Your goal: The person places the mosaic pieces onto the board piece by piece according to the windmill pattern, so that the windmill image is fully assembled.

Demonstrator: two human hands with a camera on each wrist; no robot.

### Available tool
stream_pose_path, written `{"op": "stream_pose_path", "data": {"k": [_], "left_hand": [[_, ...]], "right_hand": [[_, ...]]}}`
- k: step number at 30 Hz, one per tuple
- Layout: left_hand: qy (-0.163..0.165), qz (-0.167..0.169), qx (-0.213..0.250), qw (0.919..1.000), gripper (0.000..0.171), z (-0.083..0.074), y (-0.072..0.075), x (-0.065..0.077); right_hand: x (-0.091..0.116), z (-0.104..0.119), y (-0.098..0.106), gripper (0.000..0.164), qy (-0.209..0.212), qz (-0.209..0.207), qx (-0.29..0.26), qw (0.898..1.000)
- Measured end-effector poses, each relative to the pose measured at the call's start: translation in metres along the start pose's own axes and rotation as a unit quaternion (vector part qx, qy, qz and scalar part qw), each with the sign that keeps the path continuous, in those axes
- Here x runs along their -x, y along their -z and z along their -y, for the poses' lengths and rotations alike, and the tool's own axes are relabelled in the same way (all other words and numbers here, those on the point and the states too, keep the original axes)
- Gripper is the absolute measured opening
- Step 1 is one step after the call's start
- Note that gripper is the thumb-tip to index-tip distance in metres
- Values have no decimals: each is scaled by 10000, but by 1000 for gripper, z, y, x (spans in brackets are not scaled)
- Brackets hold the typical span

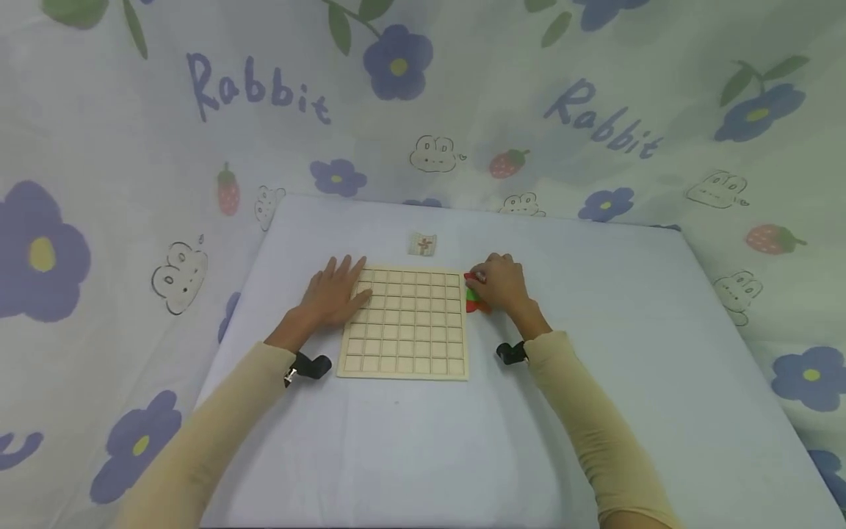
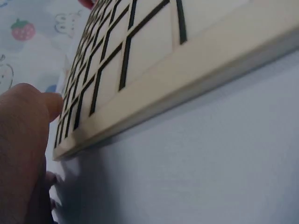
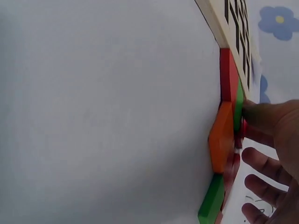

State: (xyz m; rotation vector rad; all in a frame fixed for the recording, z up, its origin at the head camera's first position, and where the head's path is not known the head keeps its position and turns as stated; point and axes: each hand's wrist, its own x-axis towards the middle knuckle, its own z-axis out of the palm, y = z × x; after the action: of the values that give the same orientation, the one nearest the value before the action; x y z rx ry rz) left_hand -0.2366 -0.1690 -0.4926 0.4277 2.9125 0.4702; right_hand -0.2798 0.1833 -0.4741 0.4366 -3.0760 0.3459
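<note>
Two beige sleeves come nearest over the white table. Then lies a wooden grid board; the left hand, fingers spread, rests on its left side. Beside its right edge, the right hand touches coloured blocks; whether it pinches one, I cannot tell. Beyond lies a small patterned square, then flowered cloth.

In the head view, the right hand covers part of the coloured blocks; the small square piece bears a print (reddish) too tiny to tell. The left-wrist picture crops the wooden grid board.
</note>
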Motion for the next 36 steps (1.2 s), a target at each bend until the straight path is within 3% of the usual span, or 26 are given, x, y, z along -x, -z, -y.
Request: {"op": "stream_pose_path", "data": {"k": [4,9,17,23,29,36], "left_hand": [[-178,-14,-95,9998,75,6,-7,6],[-221,-224,-305,9990,74,9,-13,12],[-203,-305,-378,9986,73,9,-15,12],[-159,-309,-354,9988,73,5,-13,13],[-148,-358,-395,9985,73,4,-13,14],[-116,-343,-339,9988,73,5,-13,14]], "right_hand": [[-3,5,-2,29,-318,26,-419,9986],[-4,10,1,19,-426,-88,-1151,9924],[-3,40,5,15,89,187,-2533,9672],[-8,64,-1,15,625,215,-2638,9623],[-12,80,-8,15,830,382,-2744,9573],[-15,93,-16,15,1036,652,-2570,9586]]}}
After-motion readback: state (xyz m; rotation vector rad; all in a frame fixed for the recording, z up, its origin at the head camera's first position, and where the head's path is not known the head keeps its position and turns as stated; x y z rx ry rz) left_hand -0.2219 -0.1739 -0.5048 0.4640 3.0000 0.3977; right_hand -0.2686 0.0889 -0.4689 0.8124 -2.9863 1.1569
